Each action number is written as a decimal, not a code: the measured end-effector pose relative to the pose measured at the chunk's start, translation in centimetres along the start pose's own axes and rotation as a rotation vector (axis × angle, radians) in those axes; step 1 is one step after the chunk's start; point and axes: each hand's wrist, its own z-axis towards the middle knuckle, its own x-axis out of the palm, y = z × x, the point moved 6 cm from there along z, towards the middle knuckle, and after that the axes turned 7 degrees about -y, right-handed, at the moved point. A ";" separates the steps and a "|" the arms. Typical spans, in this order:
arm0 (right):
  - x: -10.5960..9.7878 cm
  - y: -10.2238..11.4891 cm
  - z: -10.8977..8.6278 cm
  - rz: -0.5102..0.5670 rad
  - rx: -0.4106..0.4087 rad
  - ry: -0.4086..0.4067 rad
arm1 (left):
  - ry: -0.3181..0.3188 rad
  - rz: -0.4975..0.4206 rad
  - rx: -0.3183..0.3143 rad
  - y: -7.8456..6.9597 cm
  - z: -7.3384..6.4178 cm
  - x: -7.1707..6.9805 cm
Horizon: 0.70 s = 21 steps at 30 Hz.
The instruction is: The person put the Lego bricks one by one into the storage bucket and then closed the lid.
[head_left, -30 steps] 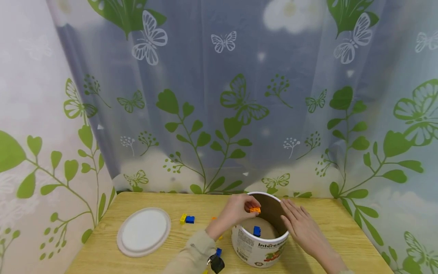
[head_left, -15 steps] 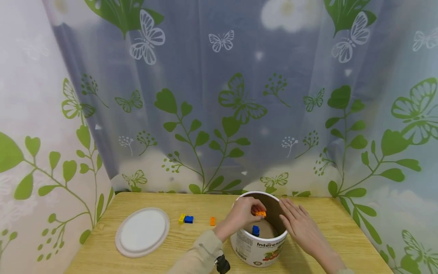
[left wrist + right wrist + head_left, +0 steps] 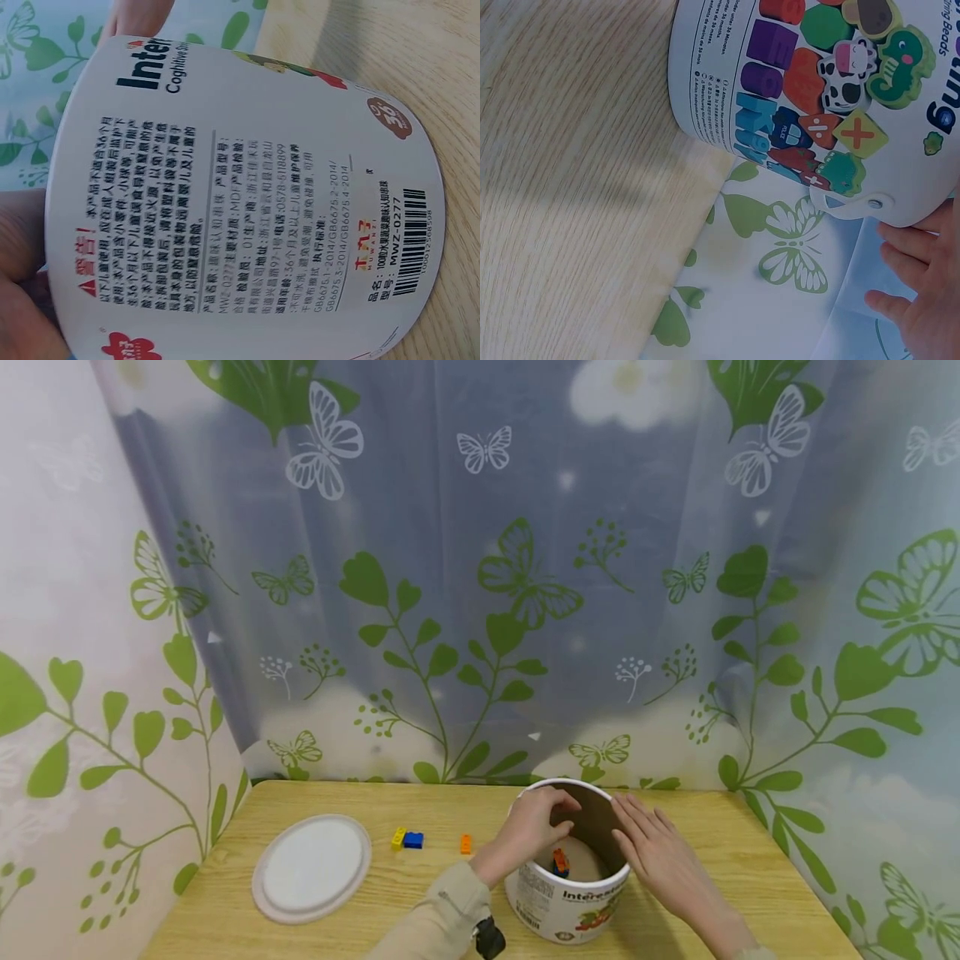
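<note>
A white round bucket (image 3: 551, 906) with printed sides stands on the table. Over its left rim reaches my left hand (image 3: 528, 825), thumb and fingers parted with nothing between them. Below, inside the bucket, an orange toy brick (image 3: 560, 858) lies against a blue toy brick (image 3: 558, 870). My right hand (image 3: 663, 864) rests with straight fingers on the right rim. The left wrist view is mostly filled by the bucket's label side (image 3: 247, 210), with part of the left hand (image 3: 22, 307) at the edge. In the right wrist view the right-hand fingers (image 3: 907, 244) touch the rim near the handle mount.
A round white lid (image 3: 313, 868) lies on the wooden table (image 3: 420, 910) at the left. Between lid and bucket are a yellow brick (image 3: 399, 838), a blue brick (image 3: 414, 841) and an orange brick (image 3: 466, 844). A patterned curtain (image 3: 450, 610) hangs behind the table.
My left hand has moved right over the bucket and let go of the orange brick, which now lies by the blue one inside. The right hand stays on the rim.
</note>
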 end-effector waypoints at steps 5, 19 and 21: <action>0.0 0.0 0.0 -0.005 -0.002 -0.005 | -0.026 -0.138 -0.024 0.1 0.0 -0.9; 0.1 0.0 0.2 0.008 0.020 0.013 | -0.129 -0.299 -0.005 1.7 -1.3 -4.7; 0.1 0.0 0.3 0.011 0.020 0.007 | -0.132 -0.319 -0.010 2.1 -1.7 -5.2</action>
